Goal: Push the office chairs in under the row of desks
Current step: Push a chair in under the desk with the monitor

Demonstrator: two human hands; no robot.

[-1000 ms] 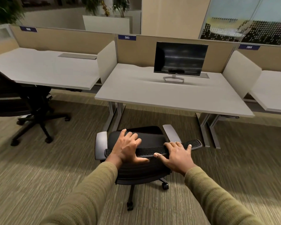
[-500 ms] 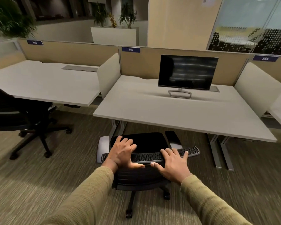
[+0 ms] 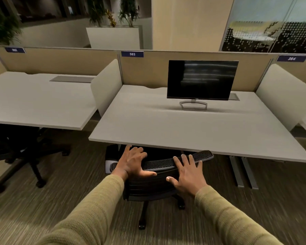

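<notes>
A black office chair (image 3: 159, 184) with a mesh backrest stands in front of me at the middle desk (image 3: 193, 131), the one marked 383. Its seat and armrests are mostly hidden under the desk's front edge, and only the backrest, one grey armrest end and the wheeled base show. My left hand (image 3: 133, 162) is draped over the left part of the backrest's top rim, thumb on the near side. My right hand (image 3: 187, 174) lies on the right part of the rim, fingers spread over it. A second black chair (image 3: 23, 151) stands at the left desk (image 3: 39, 106), partly under it.
A dark monitor (image 3: 201, 80) on a metal stand sits at the back of the middle desk. Tan partition panels and white side dividers (image 3: 108, 85) separate the desks. The grey desk legs (image 3: 244, 172) stand right of the chair. A third desk's corner shows at far right. Carpet covers the floor.
The chair has rolled forward under my hands. Its seat and armrests, visible before, have slid beneath the desk edge. I have stepped closer to the desk.
</notes>
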